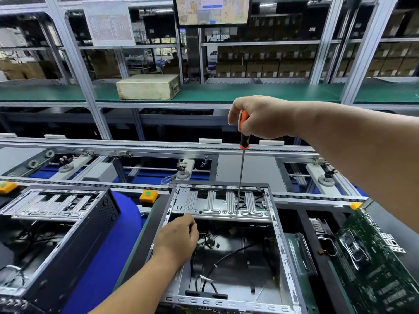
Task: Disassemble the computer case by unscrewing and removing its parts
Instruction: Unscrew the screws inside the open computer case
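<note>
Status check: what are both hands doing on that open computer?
Right hand grips screwdriver, tip on drive bracket. Left hand rests at computer case edge. Loose cables inside.

Right grip (260, 118) clenched, left (179, 239) curled.

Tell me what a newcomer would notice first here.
Most striking is the right hand at centre, gripping a long orange-and-black screwdriver upright, its tip down on the silver drive bracket of the open computer case. The left hand rests at the case's left edge. A green circuit board lies at far right, and a second open case at left.
</note>
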Action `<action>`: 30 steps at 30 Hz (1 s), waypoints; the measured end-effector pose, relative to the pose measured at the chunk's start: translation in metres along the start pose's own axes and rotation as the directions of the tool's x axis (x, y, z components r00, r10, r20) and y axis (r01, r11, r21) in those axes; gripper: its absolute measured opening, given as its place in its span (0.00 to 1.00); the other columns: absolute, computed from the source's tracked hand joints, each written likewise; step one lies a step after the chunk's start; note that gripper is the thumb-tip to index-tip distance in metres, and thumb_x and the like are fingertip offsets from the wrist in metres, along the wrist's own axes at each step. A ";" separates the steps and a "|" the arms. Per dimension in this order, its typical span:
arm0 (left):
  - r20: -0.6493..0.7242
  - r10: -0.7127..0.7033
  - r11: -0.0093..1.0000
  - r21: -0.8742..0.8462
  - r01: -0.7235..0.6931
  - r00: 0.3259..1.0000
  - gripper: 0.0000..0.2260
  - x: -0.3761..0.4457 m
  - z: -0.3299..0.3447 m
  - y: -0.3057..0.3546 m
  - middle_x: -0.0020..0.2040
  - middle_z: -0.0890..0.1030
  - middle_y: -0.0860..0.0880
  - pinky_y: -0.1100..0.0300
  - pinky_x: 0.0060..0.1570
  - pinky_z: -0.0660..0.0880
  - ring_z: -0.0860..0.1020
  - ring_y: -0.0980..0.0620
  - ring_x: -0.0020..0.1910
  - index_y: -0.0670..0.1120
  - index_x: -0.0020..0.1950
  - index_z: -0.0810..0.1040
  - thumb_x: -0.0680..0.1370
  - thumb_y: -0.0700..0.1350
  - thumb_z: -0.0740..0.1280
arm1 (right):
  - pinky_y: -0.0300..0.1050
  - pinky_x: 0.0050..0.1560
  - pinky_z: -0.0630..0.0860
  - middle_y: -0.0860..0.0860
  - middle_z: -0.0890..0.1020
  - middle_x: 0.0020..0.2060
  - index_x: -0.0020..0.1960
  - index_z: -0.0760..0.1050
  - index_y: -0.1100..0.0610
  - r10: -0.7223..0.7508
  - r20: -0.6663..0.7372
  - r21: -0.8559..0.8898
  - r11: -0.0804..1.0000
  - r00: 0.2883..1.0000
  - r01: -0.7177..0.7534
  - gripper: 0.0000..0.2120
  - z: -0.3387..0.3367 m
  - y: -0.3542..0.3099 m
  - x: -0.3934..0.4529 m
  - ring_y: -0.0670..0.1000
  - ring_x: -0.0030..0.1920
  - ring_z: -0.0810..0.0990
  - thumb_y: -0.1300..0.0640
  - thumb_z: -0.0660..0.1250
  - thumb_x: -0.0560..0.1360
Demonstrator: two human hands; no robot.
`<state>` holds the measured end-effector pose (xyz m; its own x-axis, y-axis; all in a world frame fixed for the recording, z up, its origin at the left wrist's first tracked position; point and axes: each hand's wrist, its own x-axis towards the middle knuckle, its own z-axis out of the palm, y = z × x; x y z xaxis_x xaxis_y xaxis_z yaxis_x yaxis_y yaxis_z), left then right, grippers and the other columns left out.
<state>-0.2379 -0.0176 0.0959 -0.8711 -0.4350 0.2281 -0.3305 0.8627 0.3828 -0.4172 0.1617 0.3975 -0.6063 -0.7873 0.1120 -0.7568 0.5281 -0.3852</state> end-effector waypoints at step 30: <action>0.269 0.166 0.971 -0.215 -0.109 0.949 0.18 0.050 0.026 0.073 0.36 0.76 0.57 0.53 0.48 0.72 0.76 0.50 0.41 0.59 0.75 0.71 0.86 0.46 0.58 | 0.50 0.41 0.70 0.45 0.78 0.46 0.56 0.71 0.45 -0.012 0.031 -0.361 0.932 0.999 0.022 0.11 -0.003 -0.009 -0.003 0.48 0.44 0.76 0.39 0.60 0.82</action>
<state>-0.3153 0.0302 0.1125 -0.9790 -0.2000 0.0393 -0.1477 0.8294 0.5388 -0.4093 0.1596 0.4034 -0.5893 -0.8031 0.0880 -0.8073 0.5896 -0.0258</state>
